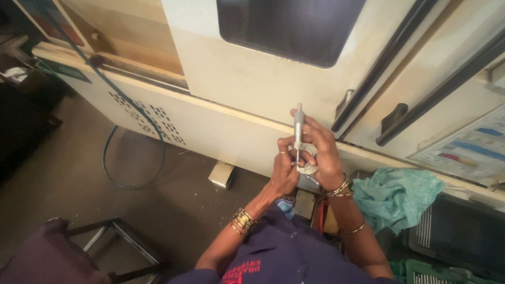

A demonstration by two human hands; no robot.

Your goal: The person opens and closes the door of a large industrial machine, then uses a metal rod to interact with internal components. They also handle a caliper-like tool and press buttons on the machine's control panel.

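Note:
Both my hands meet in front of a large cream machine cabinet (251, 82). My right hand (323, 149) grips a silver micrometer (298, 130), whose thin barrel points upward past the fingers. My left hand (286, 170) closes on the micrometer's lower part from the left, fingers pinched near its frame. What sits between the jaws is too small to tell. Gold bangles ring both wrists, and my dark blue sleeves fill the lower middle.
The machine's door has a dark window (286, 18) and black handles (393, 120). A teal cloth (398, 195) lies to the right beside green and dark crates (465, 261). A blue hose (134, 151) loops over the concrete floor. A padded stool (57, 256) stands at lower left.

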